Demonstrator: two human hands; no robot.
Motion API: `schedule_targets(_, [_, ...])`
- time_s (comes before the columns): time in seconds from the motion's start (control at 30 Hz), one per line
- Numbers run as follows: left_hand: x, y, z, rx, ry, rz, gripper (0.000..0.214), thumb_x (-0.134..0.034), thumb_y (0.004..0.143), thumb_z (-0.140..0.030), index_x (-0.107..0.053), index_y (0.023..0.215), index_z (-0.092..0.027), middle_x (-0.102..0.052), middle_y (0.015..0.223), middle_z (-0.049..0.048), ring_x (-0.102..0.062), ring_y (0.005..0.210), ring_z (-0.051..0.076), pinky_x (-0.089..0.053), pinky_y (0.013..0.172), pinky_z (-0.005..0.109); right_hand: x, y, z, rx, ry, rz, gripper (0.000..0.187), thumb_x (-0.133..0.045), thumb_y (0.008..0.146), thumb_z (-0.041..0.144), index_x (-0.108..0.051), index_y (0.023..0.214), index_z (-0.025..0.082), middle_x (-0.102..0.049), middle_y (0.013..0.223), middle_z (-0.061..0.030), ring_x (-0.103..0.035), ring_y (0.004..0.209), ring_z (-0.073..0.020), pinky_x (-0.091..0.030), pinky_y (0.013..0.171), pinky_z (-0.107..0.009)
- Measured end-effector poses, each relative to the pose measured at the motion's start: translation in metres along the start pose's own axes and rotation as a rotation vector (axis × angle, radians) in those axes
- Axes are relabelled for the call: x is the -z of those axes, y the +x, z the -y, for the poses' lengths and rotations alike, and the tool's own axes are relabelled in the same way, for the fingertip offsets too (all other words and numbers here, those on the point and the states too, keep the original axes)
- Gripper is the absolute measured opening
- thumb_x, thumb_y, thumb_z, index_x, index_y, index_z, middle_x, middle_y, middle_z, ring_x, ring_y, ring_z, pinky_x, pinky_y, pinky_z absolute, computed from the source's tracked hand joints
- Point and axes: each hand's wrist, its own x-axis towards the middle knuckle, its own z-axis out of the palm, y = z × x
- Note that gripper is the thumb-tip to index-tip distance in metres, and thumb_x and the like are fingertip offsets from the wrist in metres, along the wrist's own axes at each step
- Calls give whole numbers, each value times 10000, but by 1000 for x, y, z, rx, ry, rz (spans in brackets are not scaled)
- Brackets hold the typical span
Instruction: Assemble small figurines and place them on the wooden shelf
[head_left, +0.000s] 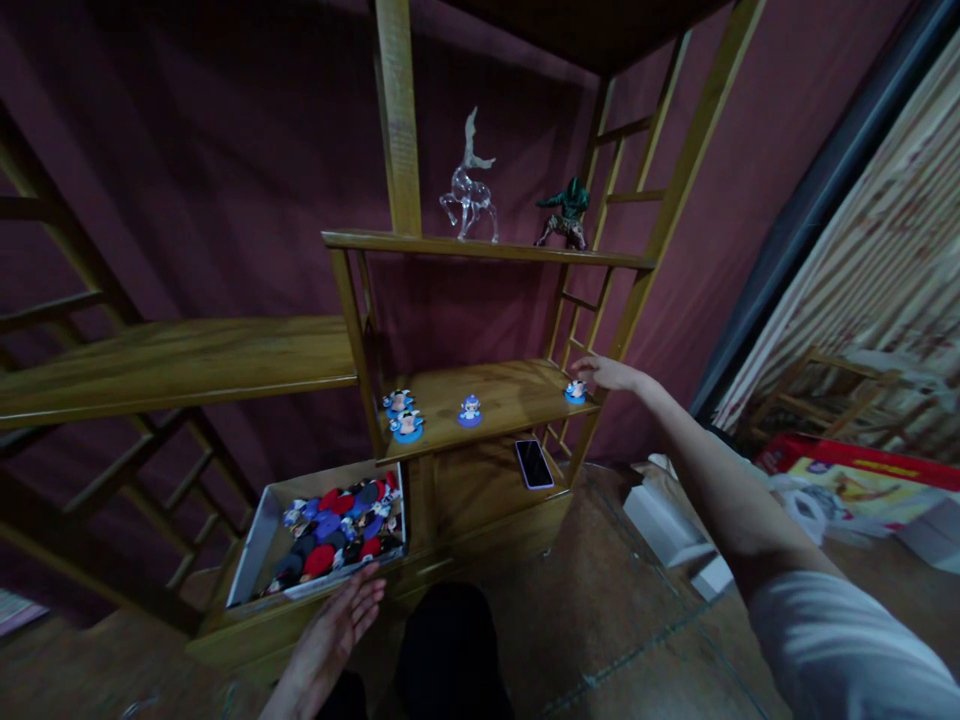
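Note:
My right hand [606, 373] reaches to the right end of the middle shelf. Its fingers are at the top of a small blue and white figurine [575, 392] on a round blue base, which stands on the shelf. My left hand [346, 615] holds nothing; its fingers are stretched out in front of an open white box [251, 545]. Inside the box lie several small figurines [337, 530] in red, blue, purple and black. A purple figurine [470, 411] stands mid-shelf. Two blue figurines, one in front [406, 426] and one behind [398, 401], stand at the shelf's left end.
The wooden shelf unit [491, 246] carries a clear deer ornament [470, 190] and a green-hooded figure [570, 212] above. A phone [534, 464] lies on the lower shelf. White boxes [664, 525] and a red and yellow package [862, 485] are on the floor to the right.

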Motion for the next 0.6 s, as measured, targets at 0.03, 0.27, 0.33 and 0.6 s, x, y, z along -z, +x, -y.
schedule_targets(0.03, [1, 0, 0, 1, -2, -4, 393, -590, 751, -207, -555, 1142, -190, -655, 983, 88, -634, 836, 159, -492, 747, 245, 4, -2, 0, 14, -8, -28, 287, -535, 739, 231, -604, 1012, 175, -668, 868, -42, -579, 724, -149, -464, 716, -249])
schedule_targets(0.27, [2, -4, -4, 0, -6, -15, 444, -602, 744, -224, -531, 1180, -190, -664, 970, 86, -631, 861, 160, -480, 772, 239, -4, -13, 7, -39, 0, 11, 257, -535, 725, 199, -614, 966, 154, -671, 807, -38, -576, 686, -142, -462, 670, -230])
schedule_targets(0.33, [0, -6, -5, 2, -5, -32, 438, -599, 746, -221, -533, 1177, -183, -664, 963, 89, -633, 848, 160, -482, 761, 239, -8, -16, 14, -40, 9, 3, 253, -525, 736, 205, -611, 968, 152, -670, 776, -32, -572, 656, -133, -461, 648, -222])
schedule_targets(0.6, [8, -14, -8, -86, -18, -13, 430, -646, 707, -220, -565, 1124, -155, -668, 948, 96, -635, 820, 165, -479, 726, 245, -16, -48, 74, 118, 105, -395, 280, -470, 802, 299, -618, 998, 165, -663, 913, -61, -598, 813, -179, -457, 784, -294])
